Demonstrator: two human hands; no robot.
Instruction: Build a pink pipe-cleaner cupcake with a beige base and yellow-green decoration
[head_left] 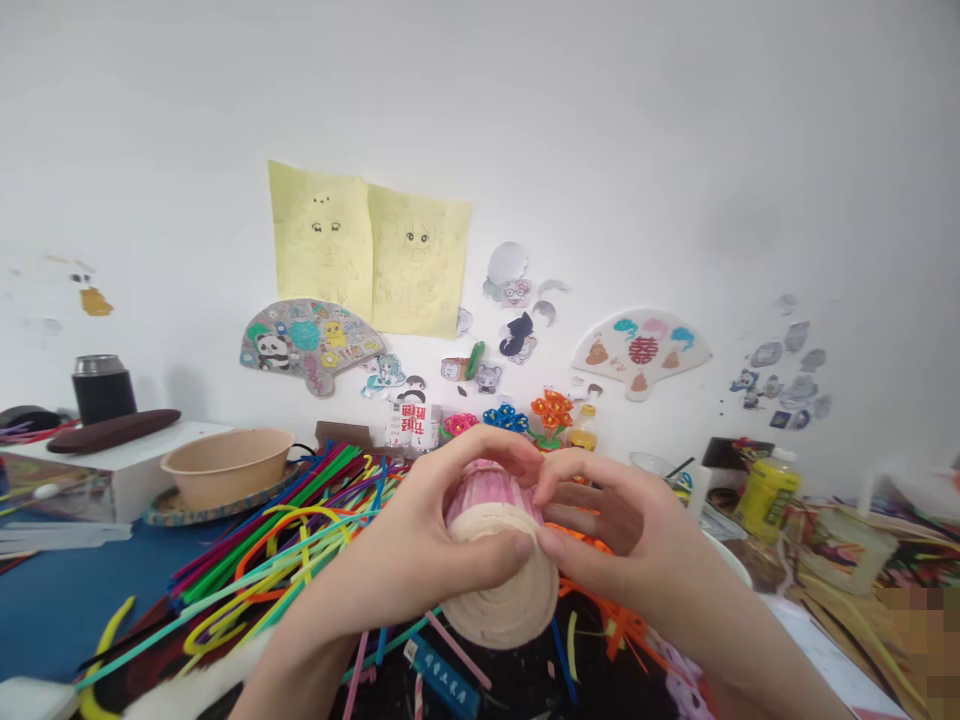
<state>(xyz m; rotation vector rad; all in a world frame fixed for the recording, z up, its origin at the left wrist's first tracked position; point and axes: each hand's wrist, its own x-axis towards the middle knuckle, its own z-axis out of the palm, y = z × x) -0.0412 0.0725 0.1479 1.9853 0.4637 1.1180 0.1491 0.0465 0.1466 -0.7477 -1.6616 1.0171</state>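
In the middle of the head view is a small round cup, its outside covered in coiled cord. Its base is cream and faces me; the side beyond is pink. My left hand wraps round it from the left, thumb across the base and fingers over the top. At its right edge, my right hand is curled, with thumb and index fingertips against the cup. Whether the right fingertips also pinch a cord end, I cannot make out. Below the cup lies a blue packet with white lettering.
Many coloured pipe cleaners spread over the left. A tan bowl stands behind them. Orange strips lie right of the cup. Pipe-cleaner flowers stand by the wall. A yellow bottle is at right.
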